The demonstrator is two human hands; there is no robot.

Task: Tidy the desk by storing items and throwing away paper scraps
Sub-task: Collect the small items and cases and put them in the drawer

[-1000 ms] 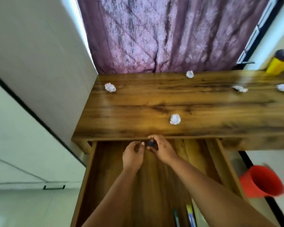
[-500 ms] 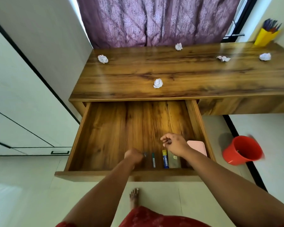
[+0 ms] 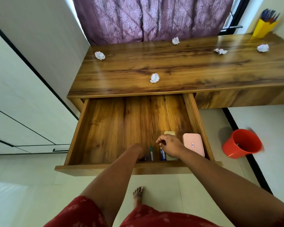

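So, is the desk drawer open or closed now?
Open. The drawer is pulled far out from under the desk top; its wooden floor shows, with a pink case and pens near the front.

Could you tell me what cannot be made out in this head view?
- Left hand: fingers hidden behind its own wrist; grip unclear.
- Beige item: mostly covered by the right hand.
- Yellow pen holder: contents blurred.
- Red bucket: motion-blurred.
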